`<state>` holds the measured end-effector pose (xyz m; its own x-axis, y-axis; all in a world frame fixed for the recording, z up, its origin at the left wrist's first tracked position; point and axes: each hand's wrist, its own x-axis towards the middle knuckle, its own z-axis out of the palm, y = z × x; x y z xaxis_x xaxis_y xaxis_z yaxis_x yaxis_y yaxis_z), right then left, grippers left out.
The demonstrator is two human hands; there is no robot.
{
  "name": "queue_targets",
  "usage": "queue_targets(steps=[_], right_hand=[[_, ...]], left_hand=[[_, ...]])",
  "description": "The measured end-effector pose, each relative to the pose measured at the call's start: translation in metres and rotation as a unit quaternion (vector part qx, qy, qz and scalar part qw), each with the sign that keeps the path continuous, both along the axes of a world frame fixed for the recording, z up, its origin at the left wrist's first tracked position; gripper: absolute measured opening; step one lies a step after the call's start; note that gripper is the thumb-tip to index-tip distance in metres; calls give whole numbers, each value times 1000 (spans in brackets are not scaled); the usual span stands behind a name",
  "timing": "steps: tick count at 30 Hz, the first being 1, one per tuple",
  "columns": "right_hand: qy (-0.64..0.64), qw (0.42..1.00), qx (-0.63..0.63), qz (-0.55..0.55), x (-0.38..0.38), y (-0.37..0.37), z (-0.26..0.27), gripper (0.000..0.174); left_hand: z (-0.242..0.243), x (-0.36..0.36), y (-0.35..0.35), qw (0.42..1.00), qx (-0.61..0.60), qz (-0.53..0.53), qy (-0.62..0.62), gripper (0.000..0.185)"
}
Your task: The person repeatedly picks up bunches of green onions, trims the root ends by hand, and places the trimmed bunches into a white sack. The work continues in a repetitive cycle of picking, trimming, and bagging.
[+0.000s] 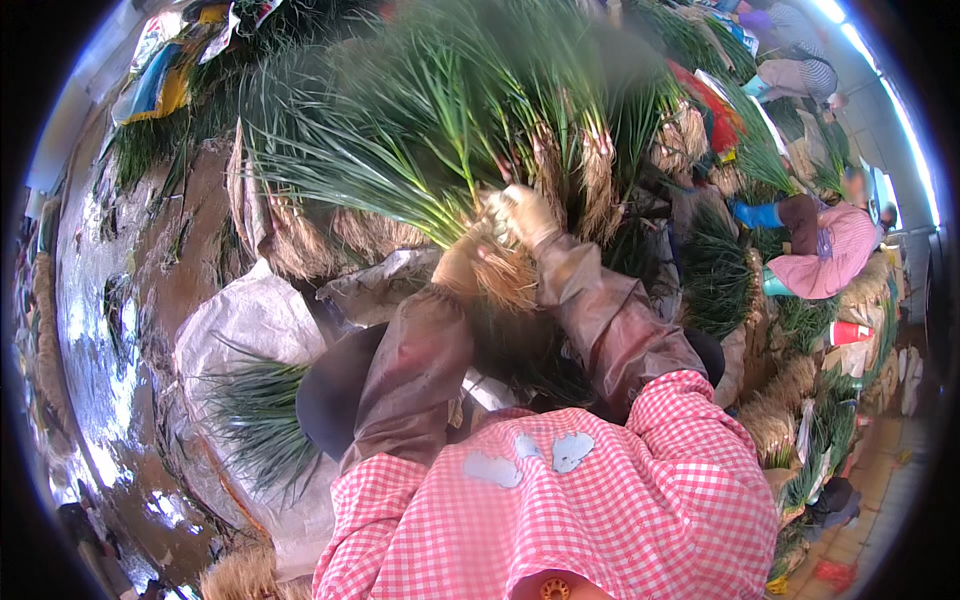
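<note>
My left hand (459, 264), in a pale glove, is closed around a bunch of scallion-like plants (431, 217). Their green leaves fan out to the upper left, and brown roots (504, 276) hang below the grip. Against the white stem bases, my right hand (529, 214) is curled, also gloved and slightly blurred. Whether its fingers pinch a stalk cannot be made out. Just beyond it, more rooted plants (598, 161) stand upright in a dense row. Brown waterproof sleeves cover both forearms.
To my left, a pile of greens (259, 424) lies on a whitish sack (255, 322), beside wet brown ground (120, 360). A person in a pink checked top (825, 247) sits at right among more bundles. Near them lies a red and white cup (851, 333).
</note>
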<state>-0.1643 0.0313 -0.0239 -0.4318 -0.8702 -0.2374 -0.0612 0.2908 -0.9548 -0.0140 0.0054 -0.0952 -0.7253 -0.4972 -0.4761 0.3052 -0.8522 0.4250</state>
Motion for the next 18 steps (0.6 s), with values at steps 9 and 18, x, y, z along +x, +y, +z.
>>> queue_targets(steps=[9,18], right_hand=[[-45,987,-70,-135,-79,54,33,28],[493,681,381,384,-9,127,28,51]], left_hand=[[15,22,7,996,70,19,55,25],[44,33,10,983,163,-1,85,27]])
